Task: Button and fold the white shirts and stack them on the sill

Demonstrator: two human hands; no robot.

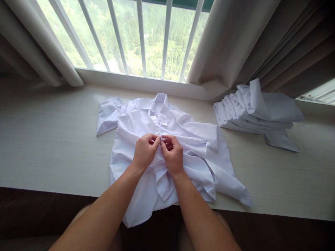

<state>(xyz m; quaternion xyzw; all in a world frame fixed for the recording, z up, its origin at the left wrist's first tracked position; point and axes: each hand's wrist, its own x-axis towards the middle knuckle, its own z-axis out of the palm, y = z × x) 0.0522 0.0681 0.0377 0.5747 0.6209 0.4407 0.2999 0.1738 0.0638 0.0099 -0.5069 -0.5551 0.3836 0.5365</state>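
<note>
A white collared shirt lies spread and wrinkled in front of me, its collar toward the window and its lower hem hanging over the near edge. My left hand pinches the front of the shirt between thumb and forefinger. Close against it, my right hand pinches the same spot from the other side. The fingertips of both hands nearly touch at the front opening below the collar. Whether a button sits between them is hidden by the fingers. One short sleeve points left; the right side is bunched in folds.
A stack of folded white shirts stands at the right, beside a grey curtain. Another curtain hangs at the left. Behind the pale wooden ledge is a window with white bars. The ledge's front edge is close to me.
</note>
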